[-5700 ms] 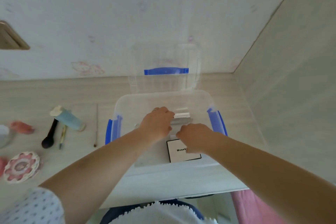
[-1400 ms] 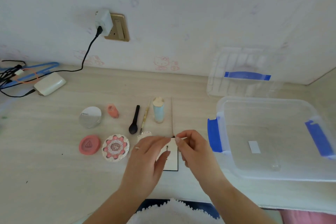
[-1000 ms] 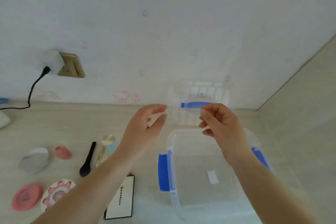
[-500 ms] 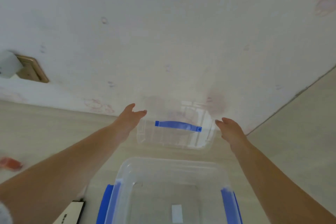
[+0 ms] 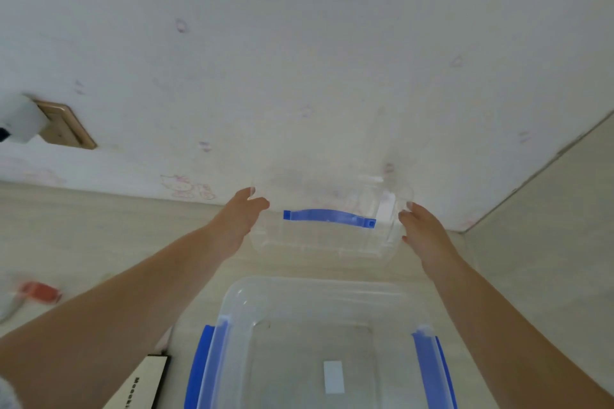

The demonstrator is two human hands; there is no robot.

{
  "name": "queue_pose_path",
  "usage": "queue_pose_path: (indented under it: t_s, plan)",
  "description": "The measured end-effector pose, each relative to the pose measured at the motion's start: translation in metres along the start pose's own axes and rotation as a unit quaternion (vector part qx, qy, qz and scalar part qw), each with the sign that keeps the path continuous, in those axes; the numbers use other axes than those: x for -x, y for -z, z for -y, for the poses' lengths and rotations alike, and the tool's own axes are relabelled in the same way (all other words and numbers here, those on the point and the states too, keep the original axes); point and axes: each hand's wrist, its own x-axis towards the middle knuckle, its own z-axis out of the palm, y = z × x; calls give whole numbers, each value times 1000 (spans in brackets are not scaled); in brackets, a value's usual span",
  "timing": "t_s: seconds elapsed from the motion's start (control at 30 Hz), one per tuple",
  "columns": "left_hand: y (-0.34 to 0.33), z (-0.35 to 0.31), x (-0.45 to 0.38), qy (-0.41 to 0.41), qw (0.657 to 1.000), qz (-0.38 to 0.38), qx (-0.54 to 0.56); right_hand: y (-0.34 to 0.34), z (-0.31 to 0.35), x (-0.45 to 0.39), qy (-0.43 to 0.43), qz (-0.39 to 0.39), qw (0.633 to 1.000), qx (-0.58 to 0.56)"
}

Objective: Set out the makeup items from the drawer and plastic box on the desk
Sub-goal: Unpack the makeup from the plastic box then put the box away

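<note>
Reaching with both arms across the desk (image 5: 83,232) toward the far wall. Gripping the clear lid (image 5: 327,242) at its two short ends: left hand (image 5: 241,217) wrapping the left edge, thumb and fingertips curling over the rim; right hand (image 5: 422,226) grasping the right edge, fingers bending round it. Leaning the lid against the wall, its lower edge near or on the desk, which one not possible to tell. Showing the lid's blue handle (image 5: 329,218) as a horizontal bar between the two hands, closer to the right hand than to the left.

Lying nearer than the lid, and apart from both hands: the clear plastic box (image 5: 325,295), open-topped, between the forearms, with a blue latch (image 5: 199,365) on its left side and another blue latch (image 5: 432,368) on its right. Showing a small white sticker (image 5: 333,377) on the box bottom, with no writing readable on it.

Lying flat on the desk just left of the box, under the left forearm: a white card with a black border (image 5: 143,382), bearing dark letters that start "Moo", the rest too blurred to read. Lying far left on the desk: a small coral-pink item (image 5: 40,290), blurred. Sitting on the wall at the left: a brass-coloured socket plate (image 5: 66,126) with a white plug (image 5: 20,123) in it. Showing a faint pink cartoon sticker (image 5: 186,188) low on the wall.
</note>
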Motion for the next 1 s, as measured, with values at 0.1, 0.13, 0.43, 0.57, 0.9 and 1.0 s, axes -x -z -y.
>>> queue_pose_path:
  t_s: [0.1, 0.13, 0.43, 0.57, 0.9, 1.0]
  plan:
    - [8, -4, 19, -29, 998, -12, 57, 11, 1, 24, 12, -12, 996, -85]
    - [12, -5, 27, -28, 995, -13, 90, 15, 2, 31, 6, -12, 992, -127]
    - [29, 11, 122, -80, 974, 11, 210, 34, -11, 103, -7, -15, 930, -368]
    - [37, 41, 154, -127, 974, -17, 184, 41, -27, 137, 9, -21, 918, -397]
    - [48, 123, 190, -224, 973, -60, 2, 35, -99, 191, 54, -38, 959, -275]
    - [45, 133, 201, -250, 967, -40, -16, 39, -111, 195, 99, -35, 968, -230]
